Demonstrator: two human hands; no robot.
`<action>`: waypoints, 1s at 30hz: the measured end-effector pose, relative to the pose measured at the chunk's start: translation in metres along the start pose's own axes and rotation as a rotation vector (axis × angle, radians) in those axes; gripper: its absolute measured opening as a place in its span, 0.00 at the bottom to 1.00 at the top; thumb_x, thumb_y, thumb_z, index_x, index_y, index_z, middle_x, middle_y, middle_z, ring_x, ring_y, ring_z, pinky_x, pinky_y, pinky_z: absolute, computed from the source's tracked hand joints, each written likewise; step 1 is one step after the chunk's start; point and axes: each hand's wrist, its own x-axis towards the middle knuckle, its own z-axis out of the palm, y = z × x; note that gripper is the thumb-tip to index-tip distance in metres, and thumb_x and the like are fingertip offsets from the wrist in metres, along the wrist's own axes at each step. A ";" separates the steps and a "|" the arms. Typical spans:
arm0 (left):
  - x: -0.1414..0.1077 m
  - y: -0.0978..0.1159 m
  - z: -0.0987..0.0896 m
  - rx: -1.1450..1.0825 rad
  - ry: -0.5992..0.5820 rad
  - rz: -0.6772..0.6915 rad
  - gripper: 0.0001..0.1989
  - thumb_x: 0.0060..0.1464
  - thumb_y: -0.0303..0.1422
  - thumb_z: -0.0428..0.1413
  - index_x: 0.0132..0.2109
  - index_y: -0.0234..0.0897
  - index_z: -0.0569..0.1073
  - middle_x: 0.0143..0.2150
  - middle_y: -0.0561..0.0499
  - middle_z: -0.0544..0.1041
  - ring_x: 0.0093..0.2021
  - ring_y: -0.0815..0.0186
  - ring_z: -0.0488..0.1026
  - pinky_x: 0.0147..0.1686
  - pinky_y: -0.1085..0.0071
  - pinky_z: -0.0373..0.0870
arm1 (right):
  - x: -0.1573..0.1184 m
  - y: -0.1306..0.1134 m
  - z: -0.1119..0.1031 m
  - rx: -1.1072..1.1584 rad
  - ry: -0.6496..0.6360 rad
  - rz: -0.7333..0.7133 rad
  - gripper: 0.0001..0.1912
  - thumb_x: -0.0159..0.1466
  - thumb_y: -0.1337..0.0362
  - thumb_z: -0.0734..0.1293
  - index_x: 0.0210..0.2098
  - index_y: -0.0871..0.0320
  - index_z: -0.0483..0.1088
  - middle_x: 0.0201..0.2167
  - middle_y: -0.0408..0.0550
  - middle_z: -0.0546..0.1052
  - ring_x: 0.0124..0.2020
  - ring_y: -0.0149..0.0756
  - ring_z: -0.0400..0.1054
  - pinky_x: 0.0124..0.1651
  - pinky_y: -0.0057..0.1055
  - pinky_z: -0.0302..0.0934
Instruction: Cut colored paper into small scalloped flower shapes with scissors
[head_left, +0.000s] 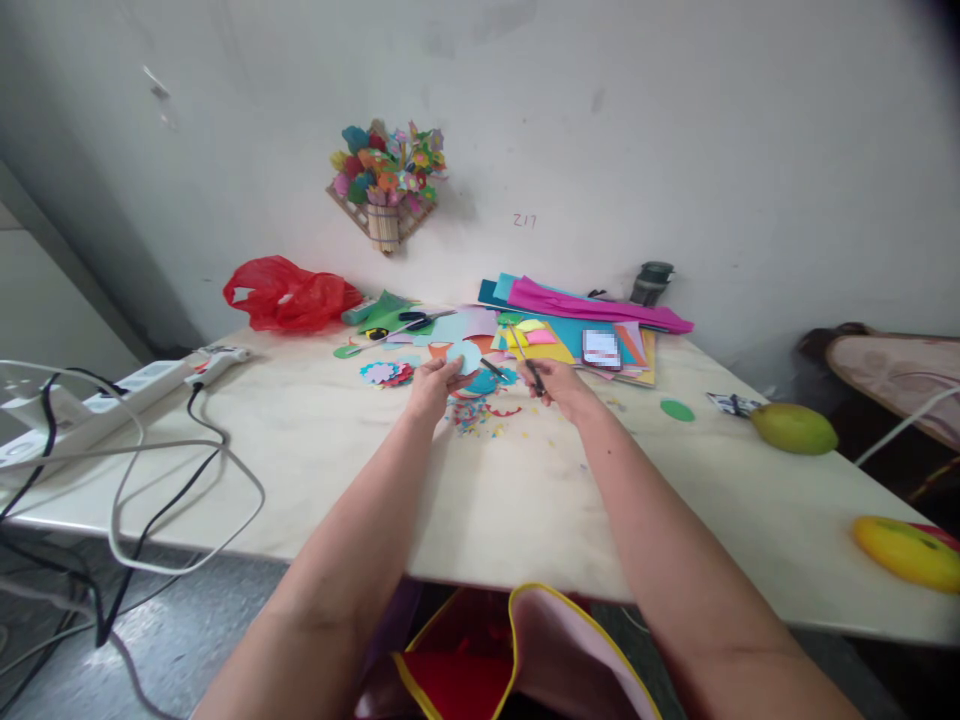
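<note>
My left hand (437, 385) pinches a pale blue paper circle (466, 356) above the table. To its right, my right hand (553, 384) is closed around the dark handle of a pair of scissors (534, 376). The scissors' blades point up and left and look spread apart, clear of the circle. Under and between the hands lie small colored paper scraps (472, 415) and blue paper pieces (484, 381). Scalloped paper shapes (386, 373) in blue, lilac and red rest left of my left hand.
A red plastic bag (289, 295), black-handled scissors (417, 320), colored sheets (585, 303) and a phone (601, 348) lie behind. Cables and a power strip (135, 385) are at left. A green fruit (793, 428) and a yellow one (904, 552) sit at right.
</note>
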 end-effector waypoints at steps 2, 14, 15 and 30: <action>-0.001 0.001 0.001 -0.017 0.007 -0.015 0.09 0.44 0.28 0.64 0.34 0.28 0.74 0.29 0.46 0.78 0.34 0.60 0.79 0.43 0.62 0.76 | -0.005 0.000 0.004 0.014 -0.092 -0.004 0.10 0.54 0.61 0.70 0.31 0.59 0.68 0.18 0.38 0.68 0.15 0.24 0.61 0.12 0.21 0.44; 0.003 -0.004 -0.005 -0.041 -0.039 -0.001 0.09 0.41 0.28 0.64 0.30 0.31 0.72 0.29 0.47 0.78 0.36 0.59 0.79 0.42 0.64 0.76 | -0.009 0.007 0.010 -0.033 -0.453 -0.057 0.19 0.58 0.50 0.67 0.34 0.61 0.68 0.24 0.45 0.74 0.20 0.27 0.66 0.15 0.20 0.53; 0.003 -0.004 -0.006 -0.037 -0.042 -0.003 0.09 0.41 0.29 0.64 0.30 0.31 0.72 0.29 0.47 0.78 0.36 0.59 0.79 0.42 0.64 0.76 | -0.009 0.007 0.010 -0.034 -0.458 -0.056 0.19 0.57 0.49 0.67 0.35 0.61 0.68 0.23 0.45 0.74 0.20 0.27 0.66 0.15 0.20 0.53; 0.003 -0.004 -0.004 -0.039 -0.007 -0.003 0.07 0.41 0.26 0.63 0.28 0.30 0.72 0.27 0.48 0.77 0.31 0.64 0.77 0.40 0.66 0.76 | -0.009 0.014 0.019 -0.046 -0.474 -0.115 0.19 0.57 0.49 0.68 0.32 0.60 0.67 0.22 0.41 0.71 0.19 0.26 0.66 0.14 0.20 0.53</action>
